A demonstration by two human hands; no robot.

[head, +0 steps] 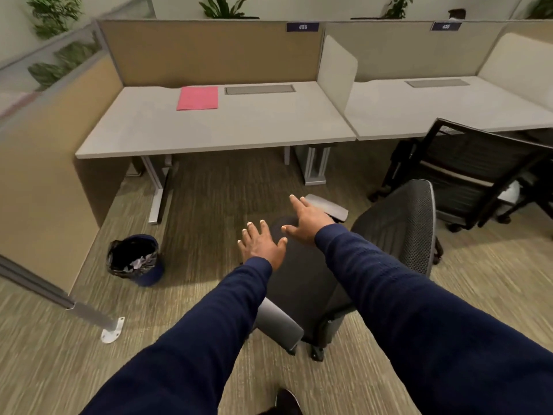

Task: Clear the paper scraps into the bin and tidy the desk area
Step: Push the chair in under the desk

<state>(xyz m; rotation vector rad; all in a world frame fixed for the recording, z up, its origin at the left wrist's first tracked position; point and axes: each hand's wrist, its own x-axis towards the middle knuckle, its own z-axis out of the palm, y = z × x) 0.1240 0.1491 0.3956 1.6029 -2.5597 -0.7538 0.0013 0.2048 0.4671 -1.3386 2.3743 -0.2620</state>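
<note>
A small blue bin (136, 260) with a black liner stands on the carpet at the left, with crumpled white paper scraps (138, 262) inside. The grey desk (209, 130) carries a pink folder (197, 98) near its back edge. A dark office chair (308, 283) stands in front of me, turned sideways. My left hand (261, 244) hovers open over the chair's seat, fingers spread, holding nothing. My right hand (308, 218) is stretched out open just above the seat's far edge, near a grey armrest (329, 206).
A second black mesh chair (466, 172) stands at the right by the neighbouring desk (449, 109). Tan partition panels (209, 52) enclose the desks, and one partition's foot (112, 329) juts onto the carpet at the left. Desk legs (158, 190) stand beyond the bin.
</note>
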